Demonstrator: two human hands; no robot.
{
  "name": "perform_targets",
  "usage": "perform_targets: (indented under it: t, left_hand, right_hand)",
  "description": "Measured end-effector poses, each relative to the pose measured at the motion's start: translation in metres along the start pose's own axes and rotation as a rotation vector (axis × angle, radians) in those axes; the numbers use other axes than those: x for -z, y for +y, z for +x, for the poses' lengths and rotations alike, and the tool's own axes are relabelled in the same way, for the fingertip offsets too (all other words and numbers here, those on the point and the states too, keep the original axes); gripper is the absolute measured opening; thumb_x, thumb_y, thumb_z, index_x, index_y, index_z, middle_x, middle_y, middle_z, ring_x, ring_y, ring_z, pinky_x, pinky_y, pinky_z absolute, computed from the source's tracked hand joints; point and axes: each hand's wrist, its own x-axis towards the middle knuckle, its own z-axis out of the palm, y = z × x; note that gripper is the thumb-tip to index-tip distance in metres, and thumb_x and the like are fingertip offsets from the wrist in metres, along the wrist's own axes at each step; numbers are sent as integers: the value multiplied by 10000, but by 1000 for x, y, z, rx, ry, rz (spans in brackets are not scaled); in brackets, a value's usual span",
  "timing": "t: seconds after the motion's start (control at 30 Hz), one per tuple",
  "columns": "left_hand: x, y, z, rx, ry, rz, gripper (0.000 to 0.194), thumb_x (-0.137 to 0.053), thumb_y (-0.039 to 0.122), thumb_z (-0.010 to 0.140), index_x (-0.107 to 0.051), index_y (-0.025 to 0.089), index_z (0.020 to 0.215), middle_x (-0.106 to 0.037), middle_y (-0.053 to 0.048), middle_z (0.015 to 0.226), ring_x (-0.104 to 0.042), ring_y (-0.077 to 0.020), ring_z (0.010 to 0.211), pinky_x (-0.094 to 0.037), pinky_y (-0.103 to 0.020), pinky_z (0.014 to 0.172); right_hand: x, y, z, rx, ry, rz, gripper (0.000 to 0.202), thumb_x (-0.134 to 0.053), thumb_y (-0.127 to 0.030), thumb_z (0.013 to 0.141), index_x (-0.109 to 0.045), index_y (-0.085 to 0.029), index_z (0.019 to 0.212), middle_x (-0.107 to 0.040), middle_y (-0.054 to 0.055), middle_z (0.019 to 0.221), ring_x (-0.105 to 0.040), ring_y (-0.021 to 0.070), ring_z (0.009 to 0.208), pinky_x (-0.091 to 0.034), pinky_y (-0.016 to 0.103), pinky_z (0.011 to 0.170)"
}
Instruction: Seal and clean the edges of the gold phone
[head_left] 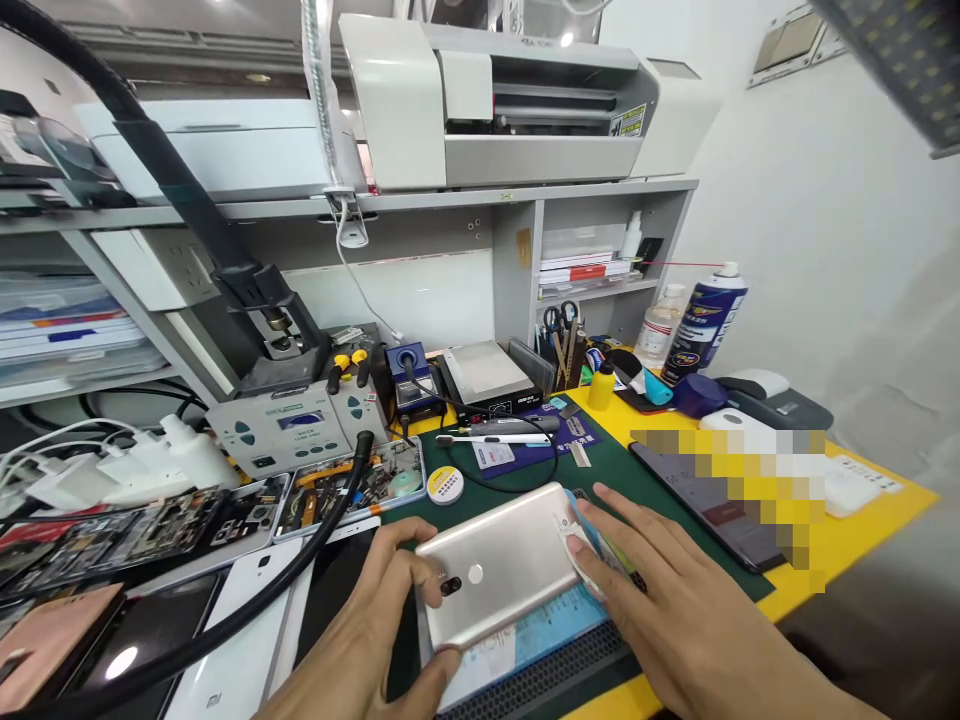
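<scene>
A silver-gold smartphone [510, 570] lies back side up and tilted across the work area, with its dual camera and round fingerprint sensor towards the left. My left hand [390, 610] grips its left end, the fingers at the upper edge and the thumb at the lower corner. Over the right end, my right hand [667, 590] presses a small white tissue-like piece [579, 562] against the back cover; its exact kind is unclear. Beneath the phone is a blue and white printed sheet [536, 635], partly covered by the hands.
Several phones, including a white one [232, 630], lie at left beside a parts tray [390, 475]. A black hose [300, 570] arcs over them. Behind stand a soldering station [412, 385] and a spray can [705, 325]. A dark phone [697, 500] lies at right on the green mat [600, 470].
</scene>
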Motion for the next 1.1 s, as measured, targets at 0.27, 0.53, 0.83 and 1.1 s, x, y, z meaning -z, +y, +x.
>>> perform_targets:
  t: [0.27, 0.53, 0.83, 1.1]
  left_hand:
    - [-2, -1, 1, 0, -25, -12, 221, -563, 132, 827, -403, 256, 915, -425, -70, 1320, -622, -146, 1080, -521, -242, 892]
    - [-1, -2, 3, 61, -45, -46, 200, -588, 133, 802, -438, 242, 878, -470, -81, 1322, -602, -188, 1143, -520, -303, 950]
    - [-6, -1, 4, -3, 52, -149, 214, -589, 185, 840, -518, 271, 1022, -596, -65, 1258, -506, -237, 1335, -451, -352, 1093]
    - [-4, -8, -1, 215, 58, -146, 628, -643, 270, 817, -422, 299, 1404, -541, -66, 1428, -501, -287, 1344, -386, -495, 1154]
  right_hand:
    - [3, -6, 19, -45, -18, 71, 438, -497, 3, 828, -630, -41, 1243, -469, 287, 1433, -265, 479, 1436, -427, 657, 1031]
    - [-7, -22, 50, -65, -117, 169, 440, -514, -88, 865, -587, -76, 1299, -376, 221, 1541, -184, 451, 1468, -380, 641, 1072]
    - [2, -27, 69, -105, -207, 290, 361, -416, -228, 999, -627, -191, 1289, -454, 117, 1519, -253, 360, 1467, -329, 590, 1134]
    - [3, -2, 54, -188, -184, 192, 350, -416, -252, 1015, -688, -195, 1228, -494, 110, 1500, -306, 399, 1436, -376, 625, 1077]
